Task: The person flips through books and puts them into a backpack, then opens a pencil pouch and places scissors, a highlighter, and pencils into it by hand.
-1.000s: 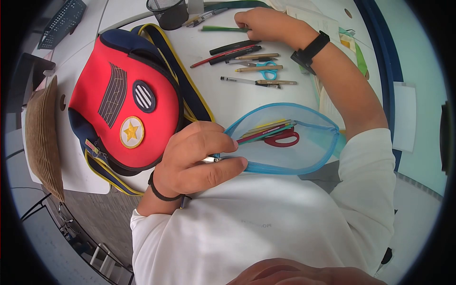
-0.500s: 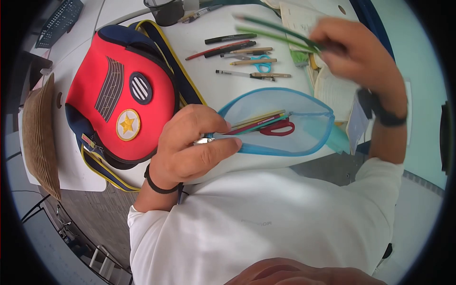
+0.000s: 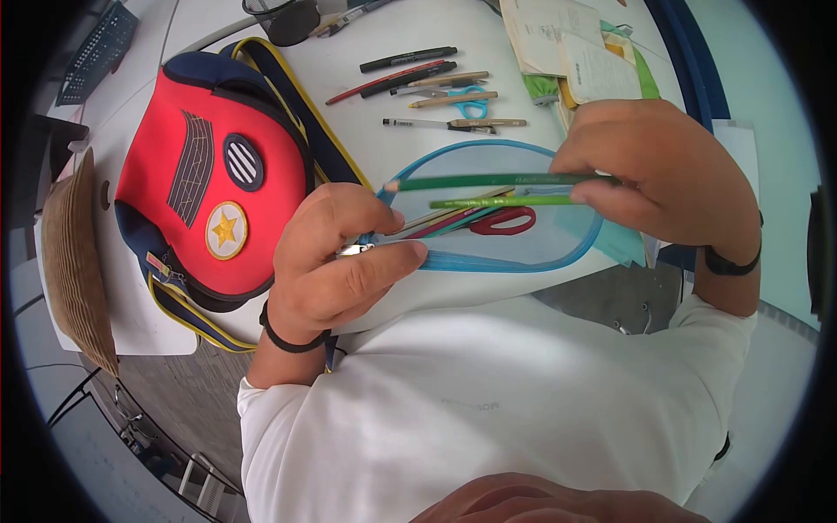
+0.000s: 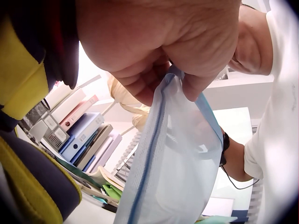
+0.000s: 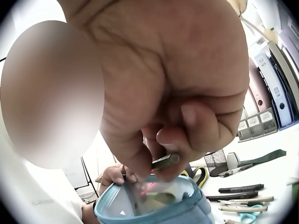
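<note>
My left hand pinches one end of a pencil case by its blue zip edge, beside the metal zip pull. The mesh case gapes wide, and inside lie several coloured pencils and red-handled scissors. Over its mouth, my right hand grips a dark green pencil and a light green pencil near their ends, both pointing left. In the left wrist view the zip edge runs down from the pinching fingers. The right wrist view shows a pencil end between thumb and fingers.
A red backpack lies left of the case. Behind the case are several pens and blue-handled scissors. Open books lie at the back right, a mesh cup at the back, and a brown cushion far left.
My right hand has picked the green pencils up from the back of the table, swung right, and brought them over the case. My left hand keeps its pinch on the case edge.
</note>
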Demonstrator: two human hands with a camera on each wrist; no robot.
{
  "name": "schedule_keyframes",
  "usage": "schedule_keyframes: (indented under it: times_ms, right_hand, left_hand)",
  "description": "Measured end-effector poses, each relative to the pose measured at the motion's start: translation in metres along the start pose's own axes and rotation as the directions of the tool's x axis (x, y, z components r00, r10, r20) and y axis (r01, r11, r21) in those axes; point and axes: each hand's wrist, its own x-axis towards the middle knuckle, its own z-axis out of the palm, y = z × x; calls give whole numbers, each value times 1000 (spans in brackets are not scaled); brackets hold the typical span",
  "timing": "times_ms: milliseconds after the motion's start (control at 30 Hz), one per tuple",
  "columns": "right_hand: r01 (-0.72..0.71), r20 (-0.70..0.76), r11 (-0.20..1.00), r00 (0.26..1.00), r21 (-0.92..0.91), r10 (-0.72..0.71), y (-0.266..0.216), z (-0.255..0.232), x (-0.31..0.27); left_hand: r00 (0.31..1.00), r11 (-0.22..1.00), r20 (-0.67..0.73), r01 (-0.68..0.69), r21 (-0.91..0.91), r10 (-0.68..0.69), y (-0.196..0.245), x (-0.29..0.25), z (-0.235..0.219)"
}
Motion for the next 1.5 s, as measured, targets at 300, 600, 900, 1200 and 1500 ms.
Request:
schedule_keyframes:
  times_ms: [300,600,900,1200,1500]
  right_hand:
    - [-91,113,930,984,-357,140,-23,-3,-14]
    - [-18,59,939,997,-342,40,-32,19,3]
    - [44,-227,991,971,-123,-71,63,9,73]
    - [40,-160,941,982,-336,-99,88,88,192]
    - [92,-50,925,992,-369,-118,60,115,233]
  left_hand:
    - [1000,1000,12,5,-23,-5,0,0,1]
    - [1000,1000,13,-15,-15,15,0,0,1]
    - [999,998,23,-45,-48,46,-2,-1,0]
    - [998,997,44,-51,-63,54,-4,1,-3]
    - [998,998,64,14,-59,-10,-1,-1,-4]
